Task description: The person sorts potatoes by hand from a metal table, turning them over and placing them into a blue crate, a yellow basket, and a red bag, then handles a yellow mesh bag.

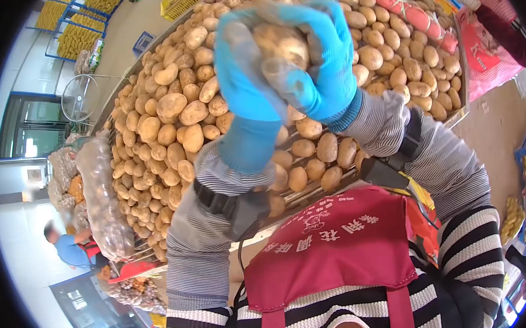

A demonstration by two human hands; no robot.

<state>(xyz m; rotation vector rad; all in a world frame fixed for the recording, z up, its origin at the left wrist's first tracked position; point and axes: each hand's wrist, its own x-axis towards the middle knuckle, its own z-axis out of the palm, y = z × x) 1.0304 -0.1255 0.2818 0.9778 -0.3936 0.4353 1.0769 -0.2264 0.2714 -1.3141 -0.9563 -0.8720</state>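
Both hands are raised over a large heap of potatoes (167, 106), wearing blue gloves with grey, dirt-stained palms. My left hand (241, 74) is curled round the left side of a few potatoes (291, 45). From the other side, my right hand (331, 55) closes over the same potatoes, its fingers bent across them. The two hands cup them together, with the fingertips slightly blurred. Below the gloves, more loose potatoes (315, 169) lie on a slatted surface close to my maroon apron (336, 250).
A rolled red bag (414, 19) lies on the heap at the right, near a pink sack (487, 57). A filled net bag (101, 193) borders the left edge. A person in blue (72, 249) is farther left. A yellow crate (181, 4) stands beyond the heap.
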